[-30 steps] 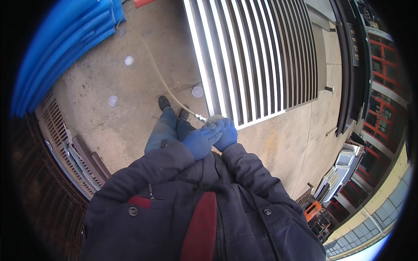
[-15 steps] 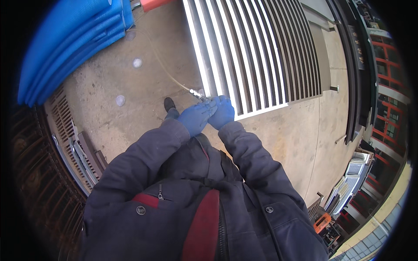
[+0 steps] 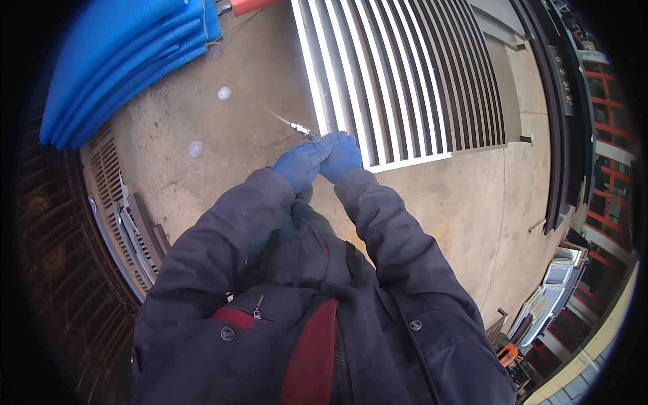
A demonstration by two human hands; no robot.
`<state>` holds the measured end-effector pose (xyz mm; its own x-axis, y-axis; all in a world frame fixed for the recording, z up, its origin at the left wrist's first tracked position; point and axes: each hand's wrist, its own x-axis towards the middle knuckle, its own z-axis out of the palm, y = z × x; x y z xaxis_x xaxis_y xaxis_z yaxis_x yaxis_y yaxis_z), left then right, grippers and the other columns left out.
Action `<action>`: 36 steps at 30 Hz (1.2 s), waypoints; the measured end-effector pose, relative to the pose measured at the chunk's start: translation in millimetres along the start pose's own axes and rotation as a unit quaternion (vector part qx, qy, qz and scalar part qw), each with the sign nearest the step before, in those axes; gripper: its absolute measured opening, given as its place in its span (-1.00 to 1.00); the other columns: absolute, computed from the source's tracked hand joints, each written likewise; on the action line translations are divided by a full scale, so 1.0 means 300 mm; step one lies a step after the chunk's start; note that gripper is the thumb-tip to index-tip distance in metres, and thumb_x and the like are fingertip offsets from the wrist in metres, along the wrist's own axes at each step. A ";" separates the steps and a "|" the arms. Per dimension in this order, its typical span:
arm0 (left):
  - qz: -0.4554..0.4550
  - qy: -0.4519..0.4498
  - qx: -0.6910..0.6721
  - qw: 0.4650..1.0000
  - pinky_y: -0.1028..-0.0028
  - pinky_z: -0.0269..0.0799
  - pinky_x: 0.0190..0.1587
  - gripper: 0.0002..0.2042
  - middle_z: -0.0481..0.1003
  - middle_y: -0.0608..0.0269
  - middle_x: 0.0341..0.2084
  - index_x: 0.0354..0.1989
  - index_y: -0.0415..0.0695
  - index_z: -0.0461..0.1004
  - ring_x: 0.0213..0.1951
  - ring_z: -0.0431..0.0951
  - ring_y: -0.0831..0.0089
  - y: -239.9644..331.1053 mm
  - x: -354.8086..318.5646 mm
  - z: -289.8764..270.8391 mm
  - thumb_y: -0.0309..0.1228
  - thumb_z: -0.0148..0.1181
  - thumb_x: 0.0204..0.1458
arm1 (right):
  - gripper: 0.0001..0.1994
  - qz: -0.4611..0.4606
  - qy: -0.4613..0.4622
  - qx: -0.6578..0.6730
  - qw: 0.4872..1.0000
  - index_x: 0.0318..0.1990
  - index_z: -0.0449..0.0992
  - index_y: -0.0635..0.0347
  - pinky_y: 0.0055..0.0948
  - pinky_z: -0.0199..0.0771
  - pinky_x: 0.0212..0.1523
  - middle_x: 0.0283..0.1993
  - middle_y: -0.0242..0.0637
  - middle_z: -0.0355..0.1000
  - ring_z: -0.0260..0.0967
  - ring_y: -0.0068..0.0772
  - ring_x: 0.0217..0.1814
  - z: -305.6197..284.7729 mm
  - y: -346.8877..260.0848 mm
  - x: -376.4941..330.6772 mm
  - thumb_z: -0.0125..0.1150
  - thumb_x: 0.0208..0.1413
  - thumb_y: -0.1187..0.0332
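Note:
My left hand (image 3: 298, 167), in a blue glove, is closed at the end of a thin pale hose (image 3: 272, 113). The hose's silver metal fitting (image 3: 301, 129) runs in under its fingers. Against it, fingertips touching, is my right hand (image 3: 342, 158), also blue-gloved and closed. Whatever part lies between the two hands is hidden by the gloves. Just beyond them starts a row of long parallel metal slats (image 3: 375, 88), shining white on the left and dark on the right. Both hands are by the near left corner of that row.
Folded blue sheeting (image 3: 135, 67) is heaped at the far left, beside a red object (image 3: 253, 5). Slotted grating and metal strips (image 3: 138, 229) lie along the left. Long dark beams (image 3: 550, 135) run down the right. Stacked panels (image 3: 547, 290) and an orange item (image 3: 507, 355) are lower right.
My hands have shifted slightly away from my body, still together at the hose end. The view has moved a little, and the dark shoe seen before is now mostly hidden.

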<state>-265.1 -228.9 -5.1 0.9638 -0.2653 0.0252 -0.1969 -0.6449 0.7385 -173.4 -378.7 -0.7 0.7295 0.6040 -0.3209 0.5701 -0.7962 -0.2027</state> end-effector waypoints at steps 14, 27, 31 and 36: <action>0.055 0.041 0.043 0.997 0.19 0.27 0.43 -0.49 0.30 0.05 0.45 0.38 -0.27 0.36 0.42 0.35 0.16 0.019 0.042 0.063 -0.45 0.03 0.23 | -0.57 0.072 0.023 0.060 0.995 0.02 0.52 0.10 -0.03 0.53 0.12 0.07 -0.08 0.44 0.37 0.06 0.21 0.015 0.071 -0.059 0.34 0.10 0.06; 0.017 0.005 0.062 0.998 0.18 0.21 0.45 -0.45 0.23 0.08 0.50 0.44 -0.23 0.30 0.48 0.25 0.13 0.034 -0.021 0.019 -0.46 0.00 0.23 | -0.68 -0.010 0.091 0.061 0.994 -0.05 0.57 0.08 -0.12 0.39 0.13 0.01 -0.19 0.45 0.37 -0.02 0.12 0.084 0.023 -0.074 0.25 0.14 0.11; 0.027 0.007 0.064 0.998 0.19 0.17 0.48 -0.42 0.23 0.07 0.49 0.45 -0.22 0.29 0.48 0.25 0.14 0.059 -0.059 0.026 -0.48 0.03 0.20 | -0.70 -0.010 0.026 0.010 1.000 -0.06 0.59 0.05 -0.14 0.36 0.12 0.02 -0.24 0.46 0.37 -0.03 0.10 0.073 0.021 -0.097 0.22 0.16 0.10; 0.028 -0.006 0.063 0.998 0.19 0.17 0.49 -0.41 0.22 0.07 0.50 0.45 -0.21 0.30 0.47 0.27 0.14 0.188 -0.171 0.105 -0.50 0.03 0.17 | -0.66 0.030 -0.009 0.034 0.999 -0.06 0.55 0.09 -0.10 0.44 0.13 0.02 -0.12 0.45 0.36 0.02 0.14 0.121 0.013 -0.268 0.28 0.12 0.10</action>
<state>-331.3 -274.3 14.0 0.9484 -0.3120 0.0563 -0.2731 -0.7137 0.6450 -243.6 -431.6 -9.3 0.7539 0.5554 -0.3508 0.4987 -0.8315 -0.2447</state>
